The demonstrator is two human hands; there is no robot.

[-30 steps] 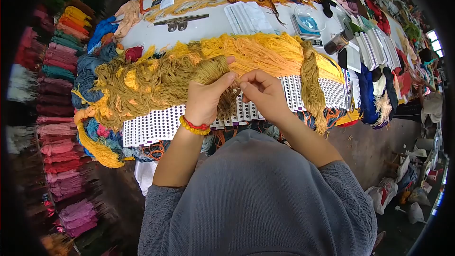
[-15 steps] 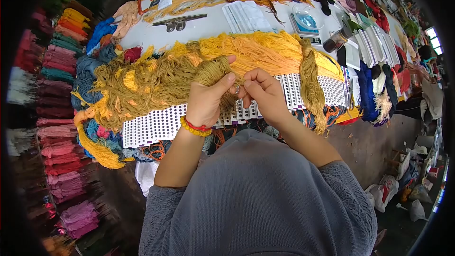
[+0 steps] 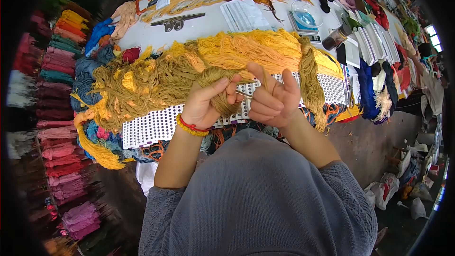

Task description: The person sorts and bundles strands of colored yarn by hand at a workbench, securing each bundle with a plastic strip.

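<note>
My left hand [image 3: 204,100], with red and yellow bands at the wrist, is wrapped round an olive yarn skein [image 3: 214,77]. To its right, my right hand [image 3: 275,99] holds a strand of the same yarn, drawn out from the skein and looped by the raised index finger; its lower fingers are curled. Beneath and beyond both hands lies a heap of olive yarn [image 3: 156,76] beside orange-yellow yarn [image 3: 237,50]. White cards with rows of dark dots [image 3: 156,124] show under the yarn. A twisted olive hank [image 3: 309,78] hangs over the cards at the right.
Farther back on the table are a metal clip [image 3: 177,22], paper sheets [image 3: 244,16], a small scale [image 3: 304,21] and a dark jar [image 3: 335,38]. Blue yarn [image 3: 367,87] hangs at the right edge. Coloured skeins [image 3: 61,147] line the left side.
My right hand has moved slightly right and turned, its fingers now spread from the earlier pinch. A strand of yarn now stretches between the two hands.
</note>
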